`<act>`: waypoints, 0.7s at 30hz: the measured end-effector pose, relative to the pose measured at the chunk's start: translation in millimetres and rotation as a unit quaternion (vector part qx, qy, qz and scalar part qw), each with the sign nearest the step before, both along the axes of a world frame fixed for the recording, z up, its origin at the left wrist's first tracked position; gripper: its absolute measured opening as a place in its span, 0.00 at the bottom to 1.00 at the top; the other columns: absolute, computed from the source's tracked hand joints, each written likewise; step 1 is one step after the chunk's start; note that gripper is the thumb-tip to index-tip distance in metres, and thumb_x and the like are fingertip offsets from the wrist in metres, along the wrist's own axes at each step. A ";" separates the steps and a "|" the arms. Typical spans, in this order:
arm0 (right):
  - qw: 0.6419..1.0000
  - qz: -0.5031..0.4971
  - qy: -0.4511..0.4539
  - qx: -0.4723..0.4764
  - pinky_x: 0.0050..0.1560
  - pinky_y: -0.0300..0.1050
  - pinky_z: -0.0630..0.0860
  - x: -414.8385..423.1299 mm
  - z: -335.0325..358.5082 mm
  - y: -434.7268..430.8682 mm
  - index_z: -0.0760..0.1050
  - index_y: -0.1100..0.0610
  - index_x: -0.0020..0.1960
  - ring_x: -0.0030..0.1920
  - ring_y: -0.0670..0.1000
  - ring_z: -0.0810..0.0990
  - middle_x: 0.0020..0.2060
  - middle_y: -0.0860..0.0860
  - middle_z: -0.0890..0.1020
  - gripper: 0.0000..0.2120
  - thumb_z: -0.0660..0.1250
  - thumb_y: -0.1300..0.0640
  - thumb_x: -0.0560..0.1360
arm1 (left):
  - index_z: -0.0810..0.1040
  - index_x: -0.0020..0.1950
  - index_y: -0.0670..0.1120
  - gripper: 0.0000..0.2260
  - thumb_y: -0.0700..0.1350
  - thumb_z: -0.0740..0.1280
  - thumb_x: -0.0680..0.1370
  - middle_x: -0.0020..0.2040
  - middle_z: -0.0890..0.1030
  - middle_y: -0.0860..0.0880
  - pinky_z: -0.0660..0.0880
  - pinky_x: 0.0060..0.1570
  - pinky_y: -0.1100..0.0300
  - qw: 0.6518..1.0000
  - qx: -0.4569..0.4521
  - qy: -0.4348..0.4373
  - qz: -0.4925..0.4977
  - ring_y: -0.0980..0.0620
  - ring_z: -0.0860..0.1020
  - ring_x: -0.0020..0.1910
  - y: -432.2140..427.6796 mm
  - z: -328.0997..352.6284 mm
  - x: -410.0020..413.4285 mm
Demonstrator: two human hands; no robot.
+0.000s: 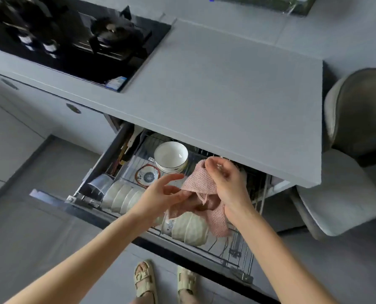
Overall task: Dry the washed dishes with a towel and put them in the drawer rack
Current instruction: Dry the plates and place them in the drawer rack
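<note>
Over the drawer rack [239, 251], the right hand [228, 183] pinches the towel [201, 181]. The left hand [160, 194] touches it with half-curled fingers [174, 177]; grip unclear.

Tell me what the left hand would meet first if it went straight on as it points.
Most likely the pink towel, gripped by the right hand, just beyond the left hand; depth is unclear.

Drawer rack [240, 249] with bowls [125, 197], glass [99, 184]

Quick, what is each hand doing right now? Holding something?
Left hand: open, fingertips touching the pink towel.
Right hand: closed, holding the pink towel.
</note>
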State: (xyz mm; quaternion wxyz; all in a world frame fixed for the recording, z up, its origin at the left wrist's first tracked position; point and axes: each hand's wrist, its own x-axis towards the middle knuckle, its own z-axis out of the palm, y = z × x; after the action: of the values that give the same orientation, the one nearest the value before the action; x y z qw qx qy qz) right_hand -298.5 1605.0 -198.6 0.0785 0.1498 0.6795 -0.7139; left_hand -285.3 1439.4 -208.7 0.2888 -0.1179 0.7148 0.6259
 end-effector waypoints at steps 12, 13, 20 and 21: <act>0.896 0.431 0.107 0.023 0.50 0.33 0.76 -31.2 70.7 -271.5 0.68 0.52 0.68 0.52 0.41 0.79 0.55 0.43 0.78 0.28 0.73 0.63 0.71 | 0.81 0.54 0.48 0.10 0.38 0.70 0.74 0.46 0.85 0.41 0.76 0.42 0.57 0.930 -0.063 0.079 0.353 0.45 0.83 0.42 -257.4 87.1 66.3; 0.879 0.460 0.123 0.035 0.54 0.34 0.76 -29.4 72.8 -301.3 0.67 0.50 0.69 0.55 0.43 0.78 0.57 0.44 0.78 0.30 0.74 0.62 0.71 | 0.81 0.53 0.48 0.11 0.38 0.71 0.73 0.46 0.85 0.42 0.75 0.40 0.58 0.920 -0.062 0.081 0.380 0.45 0.83 0.41 -283.9 91.8 75.6; 0.832 0.552 0.034 -0.048 0.56 0.45 0.76 4.5 102.4 -527.8 0.67 0.46 0.68 0.58 0.46 0.78 0.59 0.47 0.79 0.32 0.63 0.36 0.67 | 0.79 0.56 0.46 0.15 0.31 0.66 0.74 0.44 0.81 0.43 0.74 0.32 0.63 0.825 -0.056 0.152 0.541 0.49 0.79 0.37 -479.6 124.3 137.9; 0.835 0.545 -0.008 -0.077 0.52 0.46 0.78 9.6 107.5 -557.9 0.69 0.47 0.66 0.56 0.48 0.80 0.56 0.47 0.81 0.31 0.62 0.34 0.66 | 0.78 0.57 0.45 0.16 0.30 0.65 0.74 0.44 0.81 0.44 0.74 0.30 0.64 0.810 -0.058 0.165 0.560 0.50 0.80 0.37 -506.4 129.1 146.2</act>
State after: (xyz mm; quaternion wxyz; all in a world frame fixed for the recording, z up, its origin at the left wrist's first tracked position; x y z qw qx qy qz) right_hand -289.0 1047.1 -91.1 0.4715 -0.2453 0.5935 -0.6043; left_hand -139.1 932.9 -79.5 -0.2417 -0.4094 0.5968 0.6464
